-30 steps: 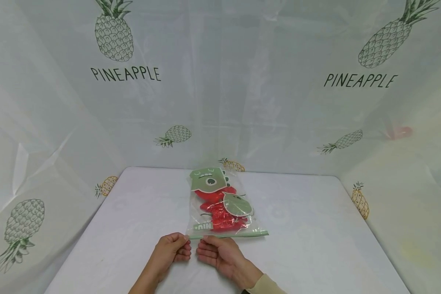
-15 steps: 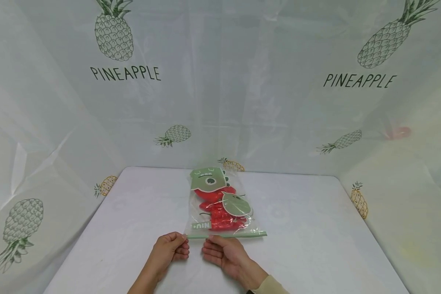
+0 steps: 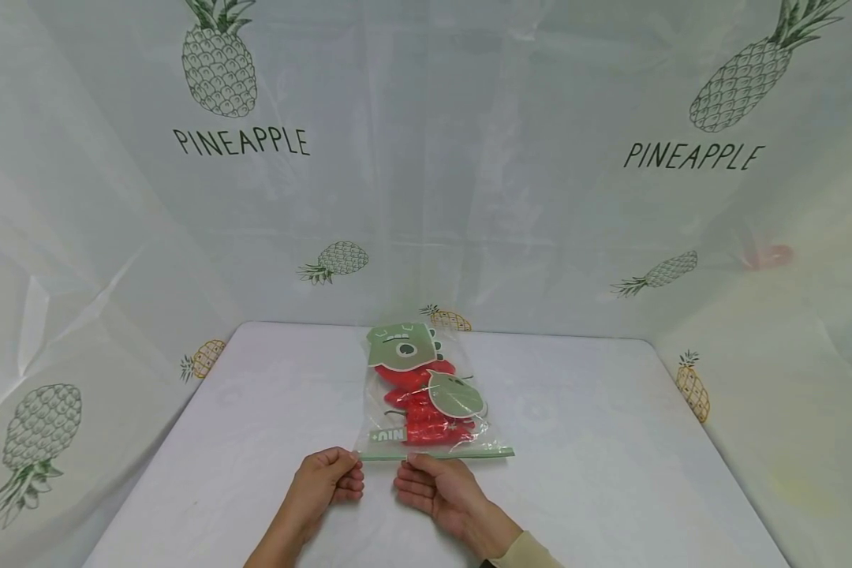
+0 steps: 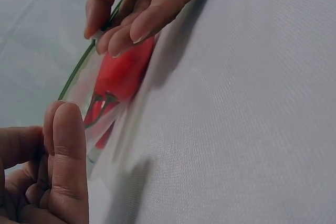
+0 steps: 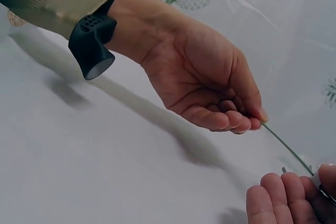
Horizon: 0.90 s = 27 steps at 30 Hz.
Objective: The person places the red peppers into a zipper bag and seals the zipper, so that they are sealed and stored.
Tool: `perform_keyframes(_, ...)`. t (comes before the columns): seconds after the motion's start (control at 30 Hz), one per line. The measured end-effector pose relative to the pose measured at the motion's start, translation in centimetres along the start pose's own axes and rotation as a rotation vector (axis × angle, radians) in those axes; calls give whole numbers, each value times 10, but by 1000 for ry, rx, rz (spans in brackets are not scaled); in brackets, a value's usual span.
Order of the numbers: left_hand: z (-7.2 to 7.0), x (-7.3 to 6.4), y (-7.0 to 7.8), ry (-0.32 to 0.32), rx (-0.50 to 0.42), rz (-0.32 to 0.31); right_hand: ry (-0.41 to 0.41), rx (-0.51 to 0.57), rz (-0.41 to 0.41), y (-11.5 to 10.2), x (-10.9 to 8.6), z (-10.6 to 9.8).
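Observation:
A clear zip bag with green cartoon prints and several red peppers inside lies mid-table. Its green zip strip faces me. At the strip's left end, my left hand pinches the corner between thumb and forefinger. My right hand, palm turned up, grips the strip a short way right of it. A small whitish slider shows at its fingertips in the left wrist view. Between the two hands the strip runs taut in the right wrist view.
The white-covered table spreads around the bag. Behind it and at both sides hangs a pale sheet printed with pineapples. A black wrist camera sits at my left sleeve's cuff.
My right hand has slid a little to the right along the zip strip, widening the gap between the hands. My left hand and the bag have shifted slightly left.

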<state>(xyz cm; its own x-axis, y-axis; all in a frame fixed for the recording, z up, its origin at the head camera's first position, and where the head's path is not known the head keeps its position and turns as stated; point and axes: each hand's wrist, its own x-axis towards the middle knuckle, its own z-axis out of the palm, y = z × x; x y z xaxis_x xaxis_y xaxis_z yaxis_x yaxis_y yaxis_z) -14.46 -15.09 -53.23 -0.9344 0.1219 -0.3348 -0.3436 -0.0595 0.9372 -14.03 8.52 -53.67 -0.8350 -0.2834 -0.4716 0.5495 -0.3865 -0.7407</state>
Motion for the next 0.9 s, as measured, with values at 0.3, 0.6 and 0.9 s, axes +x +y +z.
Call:
perform_keyframes(0.3,-2,0,0,13,7,3,8,-13,-13,-1,-2,-5)
perform_keyframes(0.6,-5,1,0,9,38,7,17,-28,0,-5,-6,-11)
perform_keyframes(0.9,-6,4,-1,28,39,0,5,-17,-4,-11,-8,-19)
